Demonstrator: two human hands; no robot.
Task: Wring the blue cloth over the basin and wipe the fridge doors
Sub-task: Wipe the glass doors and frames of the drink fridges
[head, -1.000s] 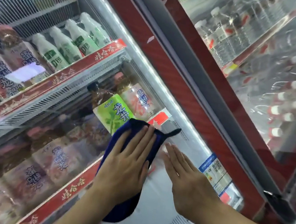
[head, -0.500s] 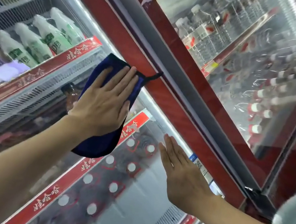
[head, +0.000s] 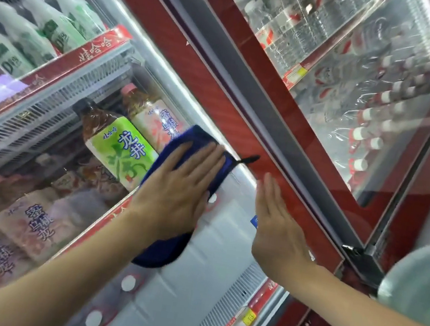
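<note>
Blue cloth point(head: 166, 251) spread flat on the glass of the left fridge door point(head: 39, 163), pinned beneath the left hand point(head: 175, 193). Likely faults from here: slipping out from under the palm for want of any real grip; streaking if too wet; snagging of the hanging loop point(head: 249, 158) at the red frame point(head: 226, 102). Left fingers point(head: 203, 161) straight, close together, pressing down. Right hand point(head: 276, 229) likewise uncurled, flat by the frame, holding nothing; contact with the glass uncertain.

Glossy glass fridge door point(head: 76, 141); matt blue cloth point(head: 163, 250) — soft-looking.
</note>
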